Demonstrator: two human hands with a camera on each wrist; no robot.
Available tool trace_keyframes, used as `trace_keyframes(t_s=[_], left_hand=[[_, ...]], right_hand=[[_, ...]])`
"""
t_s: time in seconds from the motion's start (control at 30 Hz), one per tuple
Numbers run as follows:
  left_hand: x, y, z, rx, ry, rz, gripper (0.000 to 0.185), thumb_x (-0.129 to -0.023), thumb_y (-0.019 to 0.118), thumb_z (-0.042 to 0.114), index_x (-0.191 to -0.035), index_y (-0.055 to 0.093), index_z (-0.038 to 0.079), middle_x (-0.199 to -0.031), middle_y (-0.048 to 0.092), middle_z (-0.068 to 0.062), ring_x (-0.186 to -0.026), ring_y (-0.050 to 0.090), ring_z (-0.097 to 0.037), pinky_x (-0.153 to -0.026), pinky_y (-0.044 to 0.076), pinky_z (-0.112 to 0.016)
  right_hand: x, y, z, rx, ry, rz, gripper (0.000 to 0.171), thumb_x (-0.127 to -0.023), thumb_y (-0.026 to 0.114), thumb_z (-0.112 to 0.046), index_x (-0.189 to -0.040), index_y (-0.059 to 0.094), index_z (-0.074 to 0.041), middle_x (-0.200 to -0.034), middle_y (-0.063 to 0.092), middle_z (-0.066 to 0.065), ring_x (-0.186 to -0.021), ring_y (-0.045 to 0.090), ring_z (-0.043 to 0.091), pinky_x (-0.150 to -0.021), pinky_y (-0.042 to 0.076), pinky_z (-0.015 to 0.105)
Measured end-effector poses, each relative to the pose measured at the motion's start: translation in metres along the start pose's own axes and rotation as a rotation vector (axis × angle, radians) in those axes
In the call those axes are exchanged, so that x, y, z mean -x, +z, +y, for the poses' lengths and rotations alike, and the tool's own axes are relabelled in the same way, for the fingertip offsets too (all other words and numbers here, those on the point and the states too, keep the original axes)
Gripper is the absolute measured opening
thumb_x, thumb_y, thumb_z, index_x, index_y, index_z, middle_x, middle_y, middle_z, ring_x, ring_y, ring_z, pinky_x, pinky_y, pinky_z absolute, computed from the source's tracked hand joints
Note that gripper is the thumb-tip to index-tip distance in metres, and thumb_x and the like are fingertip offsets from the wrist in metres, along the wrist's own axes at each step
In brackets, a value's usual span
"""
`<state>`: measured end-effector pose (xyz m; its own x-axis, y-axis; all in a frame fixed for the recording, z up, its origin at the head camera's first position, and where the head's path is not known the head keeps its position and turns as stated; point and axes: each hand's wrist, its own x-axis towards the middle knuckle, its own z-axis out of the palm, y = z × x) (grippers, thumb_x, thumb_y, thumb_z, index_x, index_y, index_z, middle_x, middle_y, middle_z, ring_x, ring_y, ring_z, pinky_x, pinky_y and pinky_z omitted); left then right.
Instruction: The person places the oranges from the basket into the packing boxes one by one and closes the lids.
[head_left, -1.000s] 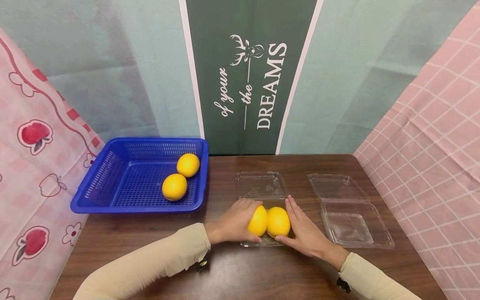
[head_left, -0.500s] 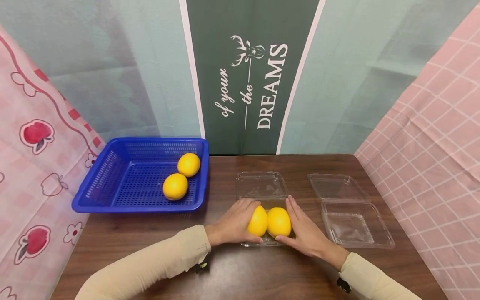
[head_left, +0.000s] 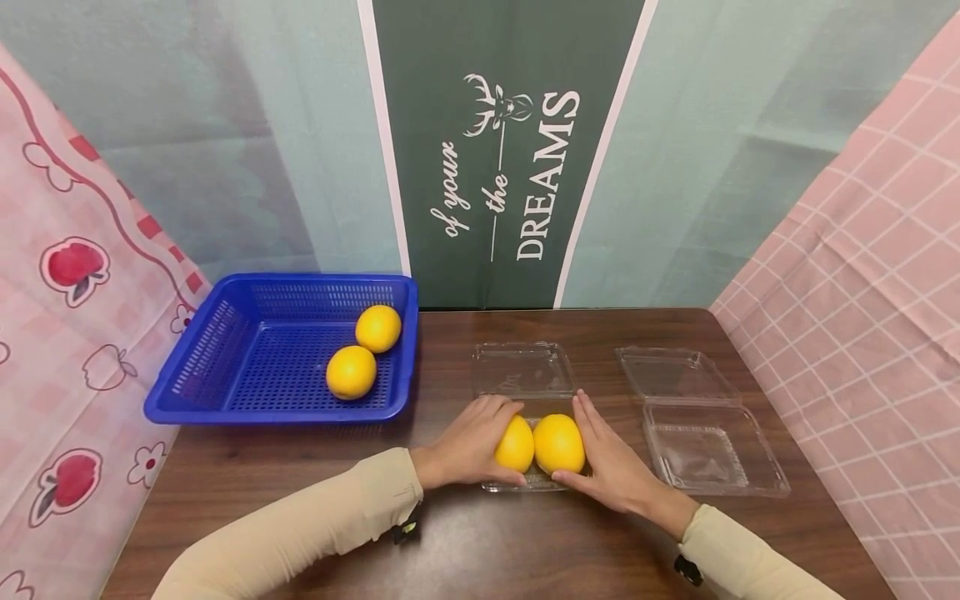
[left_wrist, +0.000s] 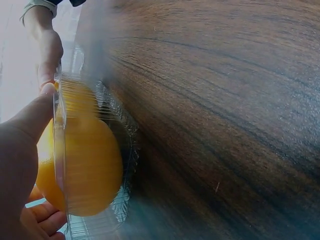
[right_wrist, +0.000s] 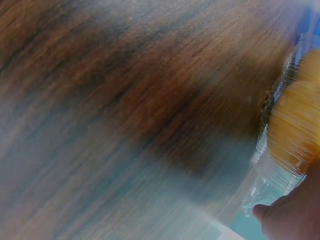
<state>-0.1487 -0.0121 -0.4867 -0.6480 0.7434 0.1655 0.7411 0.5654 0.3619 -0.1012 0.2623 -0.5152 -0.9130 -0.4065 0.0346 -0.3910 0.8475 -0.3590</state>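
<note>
Left grip (head_left: 467, 446): fingers are curling round the outer side of the left orange (head_left: 515, 444), thumb underneath at the near edge, so this grip is grasping the fruit. In the left wrist view the thumb (left_wrist: 30, 117) is lying along the clear wall with the orange (left_wrist: 82, 165) showing through the plastic.

Both oranges are sitting side by side, touching, in the tray of the open clear clamshell (head_left: 525, 482), which is resting on the counter (head_left: 465, 542) near the front edge. Its lid (head_left: 522, 369) is lying flat behind the tray, hinged at the far side.

Right grip (head_left: 611, 467): fingers are lying nearly straight along the outer side of the right orange (head_left: 558, 443), thumb reaching below it; it is pressing rather than wrapping. The right wrist view is blurred; only an orange mass (right_wrist: 295, 125) behind ribbed plastic is readable.

Key relation: the pair's long axis is running left to right, each hand flanking its own end, the two pressing inward toward each other. The lid lies directly beyond the fruit, about equally near to both hands.

Further left: blue basket (head_left: 277, 350) holding two more oranges (head_left: 351, 372). Further right: a second empty clamshell (head_left: 712, 454).
</note>
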Motion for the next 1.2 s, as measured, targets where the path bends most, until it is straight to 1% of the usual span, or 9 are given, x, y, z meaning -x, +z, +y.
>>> trace_keyframes(t_s=[0.13,0.3,0.4,0.53,0.73,0.87,1.07,1.13,1.2], left_hand=[[0.0,0.0,0.0,0.02,0.002,0.003,0.102,-0.073,0.085,0.06,-0.146,0.046,0.001,-0.139,0.053,-0.013,-0.129,0.049,-0.027,-0.115,0.036,-0.045],[0.0,-0.003,-0.001,0.108,-0.033,0.003,0.085,-0.084,0.08,0.05,-0.146,0.047,0.002,-0.139,0.053,-0.013,-0.129,0.049,-0.027,-0.113,0.039,-0.042],[0.0,-0.006,-0.003,0.156,-0.055,0.023,0.076,-0.09,0.076,0.046,-0.145,0.047,0.001,-0.14,0.052,-0.014,-0.131,0.047,-0.028,-0.114,0.038,-0.042],[0.0,-0.012,-0.009,0.218,-0.099,0.078,0.071,-0.094,0.073,0.041,-0.145,0.047,-0.001,-0.143,0.05,-0.016,-0.134,0.043,-0.032,-0.116,0.035,-0.047],[0.001,-0.018,-0.023,0.359,-0.267,0.18,0.063,-0.097,0.069,0.036,-0.144,0.047,-0.001,-0.145,0.047,-0.02,-0.135,0.044,-0.036,-0.114,0.037,-0.05],[-0.001,-0.019,-0.028,0.477,-0.377,0.201,0.064,-0.099,0.066,0.034,-0.144,0.045,-0.007,-0.143,0.047,-0.025,-0.134,0.045,-0.04,-0.113,0.037,-0.052],[-0.009,-0.014,-0.032,0.761,-0.584,0.226,0.066,-0.104,0.058,0.034,-0.145,0.038,-0.013,-0.141,0.046,-0.034,-0.13,0.049,-0.045,-0.109,0.04,-0.055],[-0.013,-0.012,-0.033,0.853,-0.66,0.238,0.066,-0.105,0.055,0.035,-0.146,0.037,-0.013,-0.141,0.047,-0.034,-0.129,0.051,-0.044,-0.109,0.041,-0.055],[-0.016,-0.01,-0.035,0.951,-0.725,0.253,0.065,-0.106,0.052,0.035,-0.146,0.037,-0.013,-0.142,0.048,-0.033,-0.128,0.051,-0.044,-0.109,0.041,-0.054]], right_hand=[[0.0,-0.001,0.0,-0.006,-0.004,0.001,0.113,-0.091,0.066,-0.062,-0.16,0.007,0.005,-0.166,0.006,0.028,-0.15,0.022,0.042,-0.114,0.033,0.057],[0.0,-0.002,-0.001,-0.03,-0.009,0.004,0.113,-0.091,0.067,-0.06,-0.159,0.008,0.006,-0.166,0.007,0.028,-0.15,0.023,0.043,-0.113,0.033,0.059],[-0.001,-0.004,-0.001,-0.042,-0.009,0.001,0.113,-0.091,0.067,-0.061,-0.159,0.009,0.007,-0.166,0.007,0.028,-0.149,0.023,0.044,-0.113,0.033,0.06],[-0.002,-0.006,-0.002,-0.064,-0.004,-0.014,0.111,-0.092,0.066,-0.06,-0.159,0.009,0.007,-0.166,0.007,0.027,-0.15,0.022,0.044,-0.113,0.031,0.06],[-0.003,-0.013,-0.003,-0.122,-0.008,-0.013,0.096,-0.098,0.064,-0.046,-0.159,0.012,0.008,-0.165,0.011,0.028,-0.149,0.022,0.045,-0.114,0.028,0.061],[-0.006,-0.019,-0.005,-0.209,0.029,0.005,0.081,-0.105,0.056,-0.036,-0.159,0.014,0.007,-0.164,0.014,0.029,-0.149,0.022,0.047,-0.115,0.024,0.064],[-0.017,-0.029,-0.006,-0.37,0.112,0.08,0.065,-0.11,0.045,-0.028,-0.157,0.019,0.009,-0.159,0.026,0.032,-0.144,0.03,0.051,-0.114,0.024,0.066],[-0.023,-0.035,-0.006,-0.411,0.165,0.089,0.064,-0.111,0.04,-0.031,-0.157,0.02,0.009,-0.158,0.027,0.033,-0.143,0.031,0.051,-0.114,0.024,0.065],[-0.028,-0.042,-0.006,-0.452,0.242,0.068,0.066,-0.112,0.035,-0.037,-0.158,0.019,0.007,-0.16,0.024,0.032,-0.144,0.029,0.051,-0.116,0.022,0.065]])
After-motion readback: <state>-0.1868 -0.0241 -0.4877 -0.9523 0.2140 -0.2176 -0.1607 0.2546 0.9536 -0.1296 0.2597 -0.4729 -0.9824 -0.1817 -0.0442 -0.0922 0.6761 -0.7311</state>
